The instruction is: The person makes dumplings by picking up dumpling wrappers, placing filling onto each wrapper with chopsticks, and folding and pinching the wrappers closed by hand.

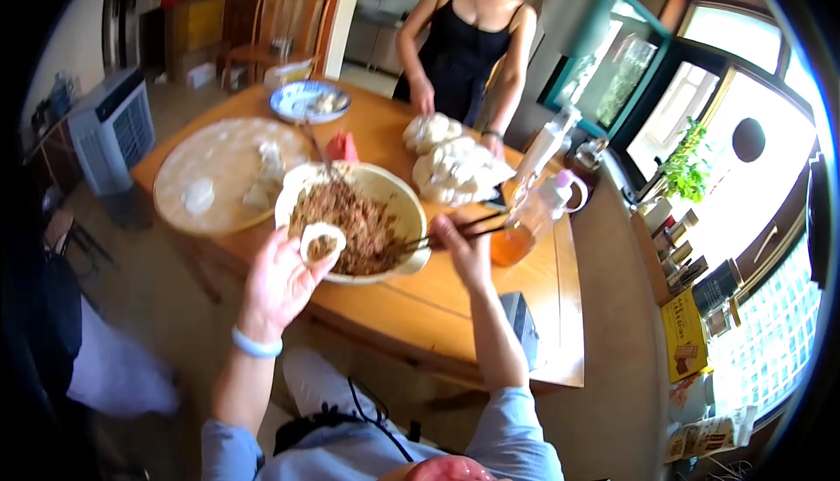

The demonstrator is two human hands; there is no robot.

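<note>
My left hand holds a small round dumpling wrapper on its fingers, with a dab of brown filling in its middle. It is at the near left rim of a large cream bowl of minced filling. My right hand grips a pair of dark chopsticks at the bowl's right side. Their tips point left over the bowl. A utensil's handle also leans on the bowl's far rim.
On the wooden table are a floured round board with dough pieces, a blue-rimmed plate, plastic bags and a jug of amber liquid. Another person stands across the table, hands by the bags. A grey box sits right.
</note>
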